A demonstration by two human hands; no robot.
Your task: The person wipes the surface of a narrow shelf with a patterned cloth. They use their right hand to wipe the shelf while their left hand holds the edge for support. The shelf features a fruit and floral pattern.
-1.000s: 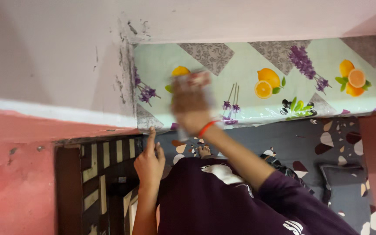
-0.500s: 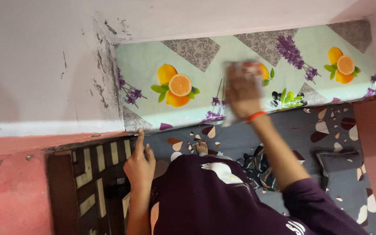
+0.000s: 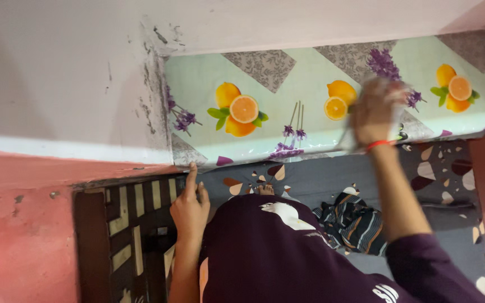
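Note:
My right hand [image 3: 374, 112], with a red thread at the wrist, presses a pale cloth [image 3: 391, 85] against the shelf cover [image 3: 287, 78], a glossy sheet printed with oranges and lavender. Hand and cloth are blurred by motion, right of the middle orange print. My left hand [image 3: 189, 205] is low at the left. Its index finger points up and touches the cover's front left corner, and its other fingers are curled with nothing in them.
A white wall [image 3: 57, 73] with dark mould marks meets the shelf's left end. Below lie a pink wall [image 3: 18, 235], a dark lattice headboard [image 3: 124, 224], and a grey patterned bedsheet [image 3: 321, 179] with a striped cloth [image 3: 355, 221]. My foot [image 3: 265, 189] shows under my purple shirt.
My right hand has swept the cloth along the shelf cover from the left end toward the right. My left hand has stayed at the cover's front left corner.

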